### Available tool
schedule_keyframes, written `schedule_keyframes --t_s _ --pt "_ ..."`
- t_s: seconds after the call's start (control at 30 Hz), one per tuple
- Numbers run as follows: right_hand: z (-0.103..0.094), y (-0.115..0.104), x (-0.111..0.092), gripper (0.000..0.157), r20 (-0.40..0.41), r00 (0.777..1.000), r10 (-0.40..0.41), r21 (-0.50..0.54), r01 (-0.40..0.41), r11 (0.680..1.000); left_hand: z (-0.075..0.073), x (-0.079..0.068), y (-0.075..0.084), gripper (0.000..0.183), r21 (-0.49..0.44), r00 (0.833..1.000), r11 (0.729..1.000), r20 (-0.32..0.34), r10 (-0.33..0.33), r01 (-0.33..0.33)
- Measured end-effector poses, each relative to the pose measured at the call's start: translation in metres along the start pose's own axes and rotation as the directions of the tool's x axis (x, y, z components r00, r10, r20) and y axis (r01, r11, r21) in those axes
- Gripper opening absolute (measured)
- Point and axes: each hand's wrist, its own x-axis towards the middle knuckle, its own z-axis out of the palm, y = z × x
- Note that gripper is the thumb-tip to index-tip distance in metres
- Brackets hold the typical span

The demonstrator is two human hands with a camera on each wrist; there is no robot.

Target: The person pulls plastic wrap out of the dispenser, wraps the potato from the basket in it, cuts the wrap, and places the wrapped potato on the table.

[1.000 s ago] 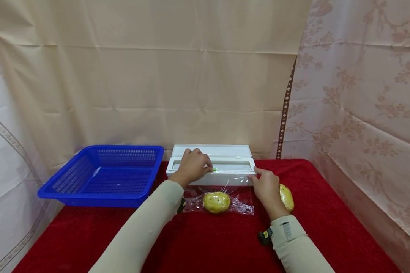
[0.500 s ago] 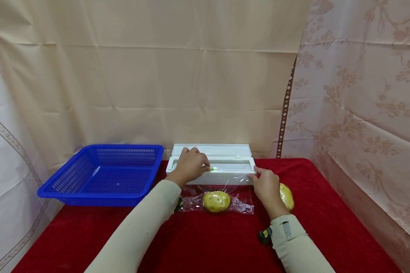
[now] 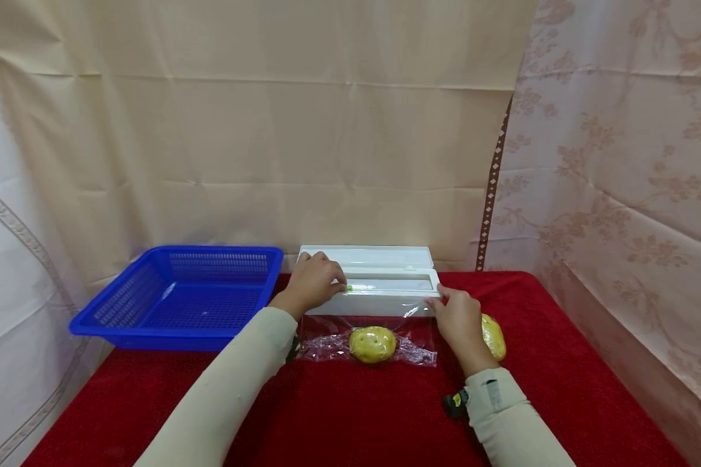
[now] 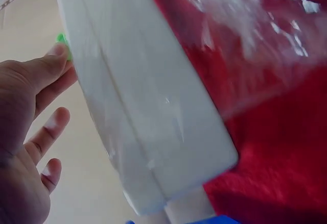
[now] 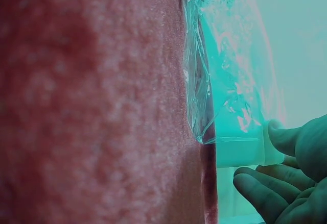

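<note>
A white cling film dispenser (image 3: pixel 380 305) lies with its lid raised at the back of the table. My left hand (image 3: pixel 312 284) pinches the small green slide cutter (image 3: pixel 348 288) on its front edge; in the left wrist view thumb and forefinger meet at the green piece (image 4: pixel 62 39), the other fingers loose. At the right end, my right hand (image 3: pixel 459 323) grips the dispenser's corner, thumb on the edge in the right wrist view, fingers (image 5: pixel 260 188) by the end. Clear film (image 3: pixel 409 353) spreads from the dispenser over a yellow potato (image 3: pixel 372 344) in front.
Right of my right hand sits a second potato (image 3: pixel 493 338), shiny and partly hidden by it. A blue plastic basket (image 3: pixel 158 334) stands at the left. Red cloth (image 3: pixel 350 415) covers the table, and a beige curtain (image 3: pixel 269 143) hangs behind.
My left hand has slid leftward along the dispenser's front edge, taking the green slide cutter with it. My right hand stays at the right end.
</note>
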Motion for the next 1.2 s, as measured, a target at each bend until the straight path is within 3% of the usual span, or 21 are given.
schedule_keyframes --t_s 0.2,0.4,0.77,1.07,1.2 --pt "0.002 0.001 0.000 0.043 0.007 1.000 -0.009 0.004 0.009 1.000 -0.005 -0.007 -0.010 0.010 -0.023 1.000 1.000 0.019 -0.002 0.003" --pt "0.002 0.001 0.001 0.044 0.021 1.000 0.006 0.000 -0.006 1.000 -0.006 -0.012 -0.023 0.009 0.038 1.000 0.999 0.018 -0.001 0.001" --pt "0.000 0.004 0.004 0.044 0.026 0.999 0.020 -0.006 -0.020 1.000 -0.015 -0.023 -0.043 0.007 0.035 0.997 0.998 0.051 -0.060 0.058" --pt "0.001 0.005 0.004 0.044 0.028 1.000 0.007 -0.006 -0.006 1.000 -0.025 -0.025 -0.046 0.005 -0.058 0.969 0.980 0.173 -0.178 0.190" --pt "0.001 0.006 0.004 0.043 0.018 1.000 -0.003 -0.007 0.003 1.000 -0.028 -0.025 -0.048 0.006 -0.073 0.960 0.975 0.203 -0.192 0.210"
